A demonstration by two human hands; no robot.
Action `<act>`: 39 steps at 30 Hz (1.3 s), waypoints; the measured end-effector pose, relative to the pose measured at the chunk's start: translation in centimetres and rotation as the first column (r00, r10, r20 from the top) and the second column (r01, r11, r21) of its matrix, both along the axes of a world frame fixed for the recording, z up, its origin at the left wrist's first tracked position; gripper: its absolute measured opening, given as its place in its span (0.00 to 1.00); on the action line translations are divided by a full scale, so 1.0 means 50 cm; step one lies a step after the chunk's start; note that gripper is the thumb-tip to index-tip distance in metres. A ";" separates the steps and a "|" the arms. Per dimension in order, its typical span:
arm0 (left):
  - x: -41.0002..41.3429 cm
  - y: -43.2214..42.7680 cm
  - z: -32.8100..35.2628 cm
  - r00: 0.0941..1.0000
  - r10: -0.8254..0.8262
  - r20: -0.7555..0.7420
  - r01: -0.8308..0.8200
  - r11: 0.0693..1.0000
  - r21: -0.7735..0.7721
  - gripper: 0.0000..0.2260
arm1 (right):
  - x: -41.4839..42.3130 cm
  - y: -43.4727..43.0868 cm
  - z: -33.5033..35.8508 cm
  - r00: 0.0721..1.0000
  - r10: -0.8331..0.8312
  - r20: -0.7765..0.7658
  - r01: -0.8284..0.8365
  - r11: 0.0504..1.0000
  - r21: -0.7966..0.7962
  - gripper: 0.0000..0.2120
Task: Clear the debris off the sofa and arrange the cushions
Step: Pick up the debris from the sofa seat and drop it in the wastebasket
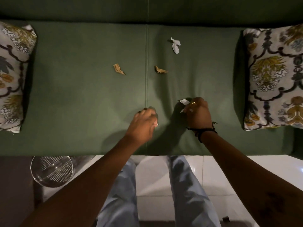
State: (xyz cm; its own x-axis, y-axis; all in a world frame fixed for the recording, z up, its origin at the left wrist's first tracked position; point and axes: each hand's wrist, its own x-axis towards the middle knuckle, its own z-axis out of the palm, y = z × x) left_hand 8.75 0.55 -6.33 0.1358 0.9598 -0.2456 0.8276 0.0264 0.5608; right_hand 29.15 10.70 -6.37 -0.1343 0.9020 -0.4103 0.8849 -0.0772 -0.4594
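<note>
Seen from the head camera looking straight down, a dark green fabric sofa (82,99) spans the width of the view, its seat split by a pale seam running front to back near the middle. The right hand (197,114), with a black cord bracelet (203,129) at the wrist and a gold ring on one finger, is curled closed around a crumpled white scrap of paper (184,102), part of which sticks out past the fingers toward the left. The left hand (142,122) rests on the seat just beside the seam with its fingers bent downward and pressed together; something small and pale shows at its near edge, but whether it grips anything I cannot tell. Farther back on the seat lie three loose bits of debris: a twisted white paper scrap (175,45) to the right of the seam, a crumpled brown scrap (160,70) just right of the seam, and another brown crumpled scrap (118,69) to the left of it, all well apart from both hands. A floral patterned cushion (273,77) in cream, yellow and dark tones lies at the right end of the seat, and a matching patterned cushion (13,76) lies at the left end. Below the sofa's front edge, a round perforated metal bin (51,171) stands on the floor at the left, beside the person's light blue trousers (185,185) and glossy white floor tiles (229,174).
</note>
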 end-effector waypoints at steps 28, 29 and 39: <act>0.047 -0.101 -0.013 0.864 0.487 -0.126 -0.499 0.861 -0.099 0.09 | -0.275 0.079 0.031 0.992 0.114 0.056 -0.116 0.993 0.025 0.09; 0.044 -0.104 -0.010 0.861 0.502 -0.079 -0.509 0.852 -0.122 0.09 | -0.271 0.060 0.037 0.995 0.091 0.051 -0.093 0.995 0.044 0.09; -0.191 -0.328 0.038 0.063 0.978 0.200 -0.988 0.089 -0.124 0.07 | -0.459 -0.245 0.133 0.862 0.469 -0.192 -0.486 0.873 -0.047 0.10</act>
